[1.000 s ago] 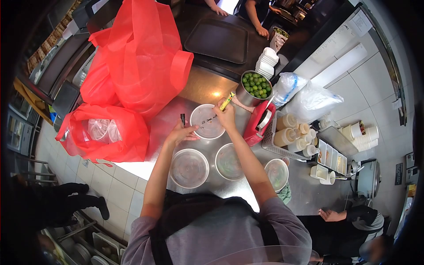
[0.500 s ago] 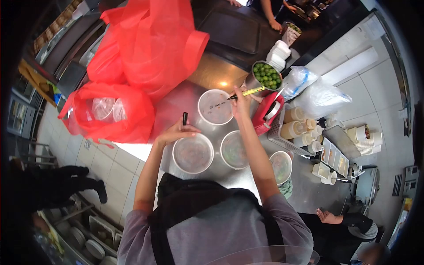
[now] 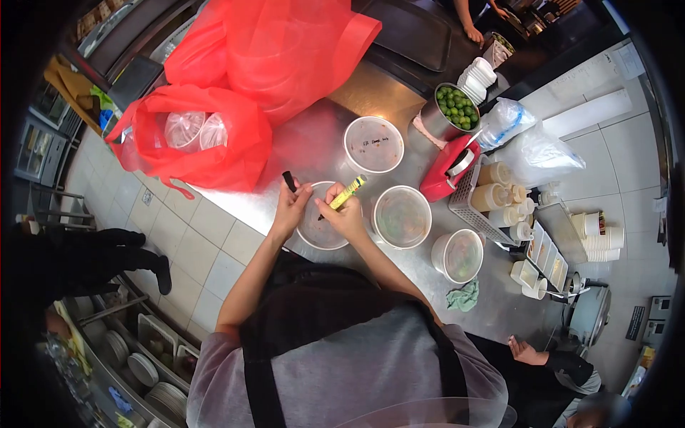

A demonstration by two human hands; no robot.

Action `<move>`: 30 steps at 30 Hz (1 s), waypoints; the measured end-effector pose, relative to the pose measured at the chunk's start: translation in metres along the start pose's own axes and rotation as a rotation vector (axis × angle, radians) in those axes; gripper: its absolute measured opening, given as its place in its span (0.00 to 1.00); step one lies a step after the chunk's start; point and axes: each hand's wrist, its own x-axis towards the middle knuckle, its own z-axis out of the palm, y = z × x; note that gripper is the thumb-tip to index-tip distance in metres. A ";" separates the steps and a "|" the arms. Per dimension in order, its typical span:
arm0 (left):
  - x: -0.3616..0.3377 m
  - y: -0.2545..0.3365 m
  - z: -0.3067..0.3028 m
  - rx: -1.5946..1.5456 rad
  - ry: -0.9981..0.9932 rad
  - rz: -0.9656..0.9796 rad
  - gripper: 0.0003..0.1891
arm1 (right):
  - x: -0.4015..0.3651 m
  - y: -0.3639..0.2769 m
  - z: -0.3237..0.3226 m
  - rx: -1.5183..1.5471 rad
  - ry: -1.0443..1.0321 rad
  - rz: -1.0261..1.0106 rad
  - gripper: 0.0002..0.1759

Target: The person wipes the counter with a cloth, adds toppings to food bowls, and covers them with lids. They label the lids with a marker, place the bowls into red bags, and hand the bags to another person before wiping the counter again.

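My right hand (image 3: 344, 216) grips a yellow marker (image 3: 348, 191), its dark tip down at the lid of a round plastic tub (image 3: 325, 239). Between the fingers of my left hand (image 3: 290, 211) is a black marker cap (image 3: 288, 181); this hand rests at the left rim of that same tub. Just beyond stands a lidded tub with black handwriting (image 3: 373, 145) on top. To the right are a third lidded tub (image 3: 402, 217) and a smaller tub (image 3: 458, 257), with reddish and green food showing through cloudy lids.
Red bags (image 3: 193, 135) fill the counter's far left, one holding wrapped tubs. A pot of green limes (image 3: 457, 107), a red tape dispenser (image 3: 449, 170) and a basket of sauce bottles (image 3: 492, 196) stand right. A green cloth (image 3: 464, 295) lies nearer. Other people are at the edges.
My right hand has moved with the marker from the far tub, which bears writing, down to the near left tub. My left hand stays beside that near tub, still with the cap.
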 end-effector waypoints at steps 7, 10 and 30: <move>0.002 -0.003 0.000 -0.050 0.001 0.028 0.13 | -0.003 -0.006 0.009 -0.298 0.016 -0.154 0.13; 0.003 -0.005 -0.001 -0.071 -0.005 0.028 0.13 | -0.002 -0.003 0.009 -0.282 0.009 -0.149 0.12; 0.002 -0.005 -0.003 -0.059 -0.002 -0.012 0.13 | 0.004 -0.001 0.001 -0.231 0.063 -0.091 0.13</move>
